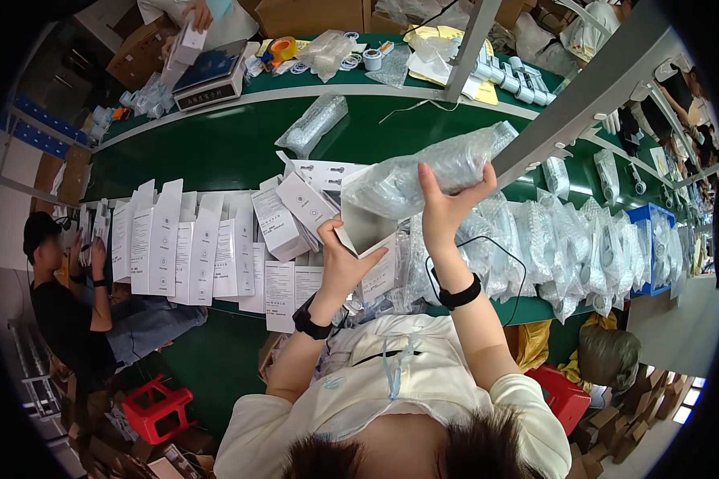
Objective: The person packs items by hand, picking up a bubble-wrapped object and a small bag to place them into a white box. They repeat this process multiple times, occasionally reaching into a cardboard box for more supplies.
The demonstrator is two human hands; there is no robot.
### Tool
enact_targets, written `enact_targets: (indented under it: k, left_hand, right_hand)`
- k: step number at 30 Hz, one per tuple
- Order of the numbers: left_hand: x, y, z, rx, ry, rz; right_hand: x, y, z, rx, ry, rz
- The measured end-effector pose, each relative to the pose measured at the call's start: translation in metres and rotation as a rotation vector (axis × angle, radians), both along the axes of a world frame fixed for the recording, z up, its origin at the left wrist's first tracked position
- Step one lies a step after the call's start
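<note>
My left hand [343, 270] grips an open white carton [379, 278], thumb along its rim and fingers at its side. In my right hand [450, 214] is a bubble-wrapped package [403, 177], held between thumb and fingers at its right part. The package lies slanted, its left end over the carton's open mouth; how far it reaches in, I cannot tell. Left of my left hand, white printed cartons [280, 215] lean together with raised flaps. Below and right of my right hand lie several bubble-wrapped packages [527, 239] in a row.
A grey metal post [567, 100] slants close to the package's right end. Another bubble-wrapped package [315, 125] lies on the green bench [240, 132]. A black cable [522, 275] loops beside my right wrist. At the left sits a co-worker [64, 303]; red stools [156, 409] stand below.
</note>
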State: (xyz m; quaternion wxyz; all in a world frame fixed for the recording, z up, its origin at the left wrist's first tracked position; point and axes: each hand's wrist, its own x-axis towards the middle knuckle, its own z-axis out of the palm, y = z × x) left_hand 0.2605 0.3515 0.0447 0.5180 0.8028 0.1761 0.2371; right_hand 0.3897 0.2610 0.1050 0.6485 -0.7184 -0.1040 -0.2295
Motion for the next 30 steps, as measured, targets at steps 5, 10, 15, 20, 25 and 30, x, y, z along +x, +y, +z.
enact_targets:
  k: [5, 10, 15, 20, 25, 30]
  left_hand:
    - [-0.003, -0.005, -0.006, 0.094, -0.104, -0.011]
    - [-0.008, -0.003, -0.009, 0.183, -0.179, 0.030]
    - [-0.017, 0.001, -0.013, 0.201, -0.239, -0.005]
    - [-0.017, 0.011, -0.003, 0.055, -0.273, -0.186]
    - [-0.030, 0.016, -0.023, 0.037, -0.186, -0.171]
    - [-0.045, 0.015, -0.018, 0.010, -0.136, -0.142]
  right_hand:
    - [-0.005, -0.007, -0.014, -0.092, -0.127, 0.457]
    - [-0.008, -0.008, 0.022, -0.333, -0.186, 0.584]
    - [0.009, -0.028, 0.041, -0.311, -0.100, 1.130]
    - [0.007, -0.027, 0.036, -0.408, -0.197, 1.347]
    - [0.003, -0.020, 0.017, -0.325, -0.348, 1.209]
    - [0.078, -0.010, -0.114, -1.235, 0.273, 0.787]
